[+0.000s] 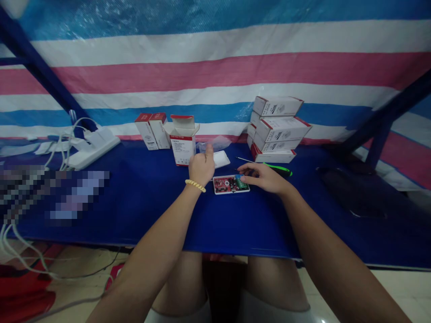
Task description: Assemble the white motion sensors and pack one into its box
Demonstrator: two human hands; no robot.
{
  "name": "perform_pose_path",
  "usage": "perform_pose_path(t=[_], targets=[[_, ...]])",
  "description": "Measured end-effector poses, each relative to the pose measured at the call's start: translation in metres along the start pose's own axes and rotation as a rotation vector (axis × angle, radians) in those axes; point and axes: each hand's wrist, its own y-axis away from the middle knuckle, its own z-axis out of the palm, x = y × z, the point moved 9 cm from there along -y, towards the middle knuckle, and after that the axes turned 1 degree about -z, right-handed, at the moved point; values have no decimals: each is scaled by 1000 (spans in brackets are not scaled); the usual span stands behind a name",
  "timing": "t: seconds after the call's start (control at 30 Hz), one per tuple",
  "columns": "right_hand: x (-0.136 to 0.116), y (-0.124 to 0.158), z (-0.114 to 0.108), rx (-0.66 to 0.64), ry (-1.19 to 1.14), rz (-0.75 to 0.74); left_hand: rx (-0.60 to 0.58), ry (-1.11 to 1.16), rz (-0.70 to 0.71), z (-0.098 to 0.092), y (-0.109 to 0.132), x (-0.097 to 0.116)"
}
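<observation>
A white-cased device with a red and green circuit board lies face up on the blue table. My right hand rests at its right end, fingers apart and fingertips over the green part. Just left of and behind the device is my left hand, closed with the thumb up; what it holds, if anything, is hidden. A white cover lies behind the device, beside clear plastic wrap. Behind my right hand lies a screwdriver with a green and black handle.
An open white and red box stands behind my left hand, with closed boxes to its left. Several boxes are stacked at the back right. A power strip with cables is at the left, a dark flat object at the right.
</observation>
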Motion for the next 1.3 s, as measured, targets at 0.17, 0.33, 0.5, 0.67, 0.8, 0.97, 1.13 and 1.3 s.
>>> perform_pose_path(t=[0.17,0.33,0.5,0.67,0.8,0.97,1.13,1.3], targets=[[4,-1,-10,114,-26,23,-95,120,67,6,3,10],[18,-1,-26,309,-99,86,-145,73,74,7,3,14],[20,-2,-25,308,-98,92,-137,-61,7,5,1,10],[16,-3,-21,245,-45,47,-55,-115,97,4,1,13],[12,-2,-8,89,-30,22,-183,-78,226,16,5,21],[-1,2,1,-44,67,-17,-538,-144,384,38,26,36],[-17,3,6,-80,184,-82,-865,-423,488,60,56,34],[-20,1,3,-1,274,-69,-838,-378,520,60,51,34]])
